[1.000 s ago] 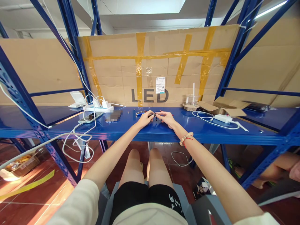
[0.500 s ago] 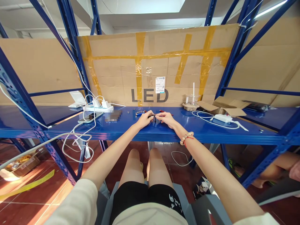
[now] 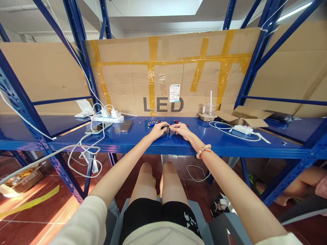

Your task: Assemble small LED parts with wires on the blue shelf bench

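Observation:
My left hand (image 3: 158,131) and my right hand (image 3: 182,130) meet over the front part of the blue shelf top (image 3: 127,142). Between their fingertips is a small, slim black object (image 3: 168,129), too small to make out its kind. Both hands have their fingers pinched around it. Just behind my left hand lie several small blue and silver pieces (image 3: 152,125), partly covered by the fingers. A thin red and dark stick-like piece (image 3: 178,122) rests behind my right hand.
A white power strip (image 3: 108,118) with tangled white cables stands on the left, near a phone (image 3: 98,128). To the right are a plastic cup with a straw (image 3: 208,109), an opened cardboard box (image 3: 241,115) and a white adapter (image 3: 243,129). Taped cardboard (image 3: 122,81) forms the back.
The black object between my fingertips has shifted slightly, with tiny finger movements. Both arms are otherwise in the same place.

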`<state>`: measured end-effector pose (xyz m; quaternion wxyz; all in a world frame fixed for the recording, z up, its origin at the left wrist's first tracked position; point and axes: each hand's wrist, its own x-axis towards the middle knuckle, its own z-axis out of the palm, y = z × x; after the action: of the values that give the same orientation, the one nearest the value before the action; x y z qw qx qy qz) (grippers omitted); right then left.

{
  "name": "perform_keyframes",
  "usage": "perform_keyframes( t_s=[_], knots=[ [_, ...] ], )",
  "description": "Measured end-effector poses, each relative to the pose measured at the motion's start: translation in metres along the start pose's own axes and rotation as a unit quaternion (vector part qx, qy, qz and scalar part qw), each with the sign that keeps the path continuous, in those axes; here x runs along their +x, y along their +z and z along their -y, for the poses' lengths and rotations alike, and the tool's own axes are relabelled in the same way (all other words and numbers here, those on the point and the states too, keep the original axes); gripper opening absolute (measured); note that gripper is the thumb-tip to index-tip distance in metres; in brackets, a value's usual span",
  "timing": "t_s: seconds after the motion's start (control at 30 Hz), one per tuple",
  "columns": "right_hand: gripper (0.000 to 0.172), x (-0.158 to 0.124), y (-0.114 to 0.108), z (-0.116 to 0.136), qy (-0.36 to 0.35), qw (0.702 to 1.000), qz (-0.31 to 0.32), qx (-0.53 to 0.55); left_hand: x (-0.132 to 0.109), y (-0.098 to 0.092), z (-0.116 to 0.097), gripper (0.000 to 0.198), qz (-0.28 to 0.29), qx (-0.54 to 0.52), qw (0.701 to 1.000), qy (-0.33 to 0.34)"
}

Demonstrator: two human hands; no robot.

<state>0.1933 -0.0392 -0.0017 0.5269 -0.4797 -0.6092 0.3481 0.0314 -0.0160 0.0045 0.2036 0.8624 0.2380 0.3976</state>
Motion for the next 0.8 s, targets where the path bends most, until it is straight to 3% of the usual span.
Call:
perform_keyframes(
  t_s=[0.37,0.8],
  knots=[
    [0.034,-0.0060,0.0037,0.0092,0.013,1.000,-0.004,0.005,0.0032,0.0013,0.0025,0.023,-0.002,0.083,0.996,-0.024],
    [0.040,-0.0022,0.0013,0.0028,0.000,1.000,-0.001,0.004,0.0028,0.0006,0.0025,0.024,0.006,0.019,1.000,-0.010]
  ],
)
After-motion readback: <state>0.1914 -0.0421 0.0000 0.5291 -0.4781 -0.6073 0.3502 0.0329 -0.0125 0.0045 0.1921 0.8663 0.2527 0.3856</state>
